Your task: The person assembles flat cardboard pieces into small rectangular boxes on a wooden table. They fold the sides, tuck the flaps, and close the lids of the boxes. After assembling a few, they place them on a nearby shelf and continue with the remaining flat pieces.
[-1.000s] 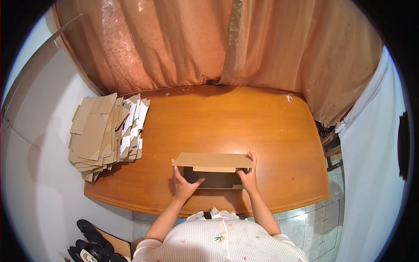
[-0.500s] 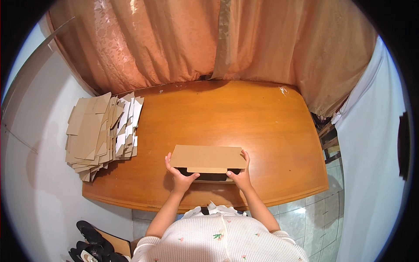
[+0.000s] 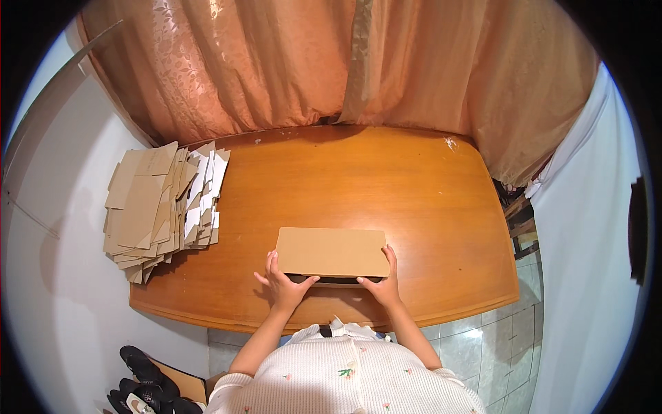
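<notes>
A brown cardboard box (image 3: 333, 251) lies near the front edge of the wooden table, its lid nearly down. Along the side facing me a narrow dark gap shows under the lid, and the lid's front tab is out of sight. My left hand (image 3: 284, 284) grips the box's left end, thumb at the gap and some fingers spread up along the side. At the right end my right hand (image 3: 383, 281) holds the box the same way, thumb at the gap and fingers up the side. What lies inside is hidden.
On the table (image 3: 358, 179) at the left rests a tall, uneven stack of flat cardboard pieces (image 3: 145, 207), some white. Orange curtains (image 3: 276, 62) hang behind, a white cloth (image 3: 586, 207) at right. Black shoes (image 3: 148, 379) sit at lower left.
The lid has come down at its near edge; its front tab, visible before, has gone inside or out of sight. The dark opening is narrower. Both hands stay at the box's ends.
</notes>
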{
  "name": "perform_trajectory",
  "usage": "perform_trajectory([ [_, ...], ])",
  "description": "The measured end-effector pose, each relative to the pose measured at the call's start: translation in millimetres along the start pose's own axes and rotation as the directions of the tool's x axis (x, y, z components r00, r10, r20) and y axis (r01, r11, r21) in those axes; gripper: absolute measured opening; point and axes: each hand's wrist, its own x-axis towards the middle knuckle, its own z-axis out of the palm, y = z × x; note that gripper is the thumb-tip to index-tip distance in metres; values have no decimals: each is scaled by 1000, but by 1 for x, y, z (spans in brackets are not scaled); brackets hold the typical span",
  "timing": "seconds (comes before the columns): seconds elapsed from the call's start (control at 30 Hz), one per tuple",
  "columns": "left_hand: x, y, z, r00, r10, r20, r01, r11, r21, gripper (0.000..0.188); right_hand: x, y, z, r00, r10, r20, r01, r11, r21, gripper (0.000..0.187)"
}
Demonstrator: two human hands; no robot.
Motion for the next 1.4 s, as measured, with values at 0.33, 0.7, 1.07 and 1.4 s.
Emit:
perform_trajectory([
  [0.33,-20,-26,9,999,27,28,-26,999,-40,106,-16,0,-3,1000,5,4,-4,984,-180,99],
  [0.7,-24,-31,14,999,28,23,-24,990,-140,102,-19,1,-5,999,-42,8,42,973,-228,93],
  [1.07,-30,-40,9,992,61,110,-62,998,6,68,-41,7,-2,962,-265,62,245,741,-625,38],
  [1.4,-31,-43,5,964,250,88,-264,932,247,45,-36,-14,7,948,-307,88,288,703,-650,22],
])
